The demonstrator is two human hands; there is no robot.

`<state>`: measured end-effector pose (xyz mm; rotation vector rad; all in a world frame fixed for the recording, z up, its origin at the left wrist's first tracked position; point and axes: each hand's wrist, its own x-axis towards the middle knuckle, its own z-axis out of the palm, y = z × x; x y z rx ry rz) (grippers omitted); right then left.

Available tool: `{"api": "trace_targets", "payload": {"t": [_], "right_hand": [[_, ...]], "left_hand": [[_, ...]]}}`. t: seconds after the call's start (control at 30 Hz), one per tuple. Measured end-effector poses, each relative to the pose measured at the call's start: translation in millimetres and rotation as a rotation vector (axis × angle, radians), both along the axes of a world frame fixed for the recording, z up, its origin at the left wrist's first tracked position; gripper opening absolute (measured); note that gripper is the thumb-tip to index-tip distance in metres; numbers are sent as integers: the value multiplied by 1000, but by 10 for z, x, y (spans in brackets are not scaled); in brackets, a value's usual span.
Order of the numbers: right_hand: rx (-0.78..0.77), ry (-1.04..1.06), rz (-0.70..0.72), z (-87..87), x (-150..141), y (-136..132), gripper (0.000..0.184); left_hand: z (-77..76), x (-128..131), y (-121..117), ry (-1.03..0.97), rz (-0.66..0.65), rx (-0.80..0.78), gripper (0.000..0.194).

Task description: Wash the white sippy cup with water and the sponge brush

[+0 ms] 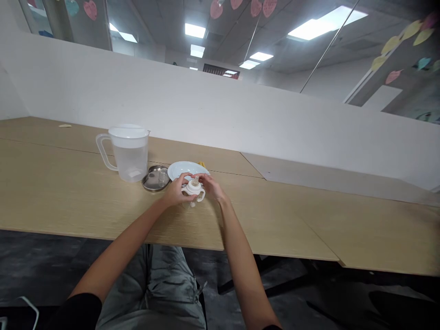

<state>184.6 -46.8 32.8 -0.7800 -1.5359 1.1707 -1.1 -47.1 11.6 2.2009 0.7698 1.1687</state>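
A baby bottle [194,187] with a white collar, two white side handles and a clear nipple stands upright over the table, close to my body side of the plate. My left hand [176,190] is closed around its left side, thumb in front and fingers reaching over behind. From the right, my right hand [211,185] has its fingers bent at the top of the bottle, by the nipple. The lower body of the bottle is see-through and hard to make out. Just behind both hands lies a pale blue-white plate [177,170], partly covered by them.
Left of the plate sit round metal dishes [154,182] with a clear item inside. Further left stands a large translucent pitcher [130,158] holding clear liquid. Something yellow [201,163] shows behind the plate. A low white wall [213,110] borders the wooden table [85,197].
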Motion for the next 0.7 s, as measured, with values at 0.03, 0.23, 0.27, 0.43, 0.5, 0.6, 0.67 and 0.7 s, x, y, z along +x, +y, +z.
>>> {"api": "trace_targets", "payload": {"t": [0.03, 0.23, 0.27, 0.43, 0.5, 0.6, 0.67, 0.7], "right_hand": [[13, 2, -34, -11, 3, 16, 43], [147, 12, -180, -62, 5, 63, 23], [163, 2, -196, -66, 7, 64, 22], [199, 30, -161, -35, 9, 33, 21], [169, -33, -23, -4, -6, -3, 35], [143, -145, 128, 40, -27, -68, 44], [143, -171, 158, 62, -30, -106, 47], [138, -178, 166, 71, -28, -120, 50]], "left_hand": [[-2, -2, 2, 0, 5, 1, 73], [-7, -5, 8, 10, 31, 2, 74], [-6, -5, 8, 10, 31, 0, 74], [3, -8, -2, -31, -5, -36, 72], [6, -7, -9, -63, -15, -58, 70], [10, -7, -15, -99, -11, -77, 72], [13, -9, -18, -91, -1, -73, 73], [16, -11, -19, -79, 4, -69, 73]]}}
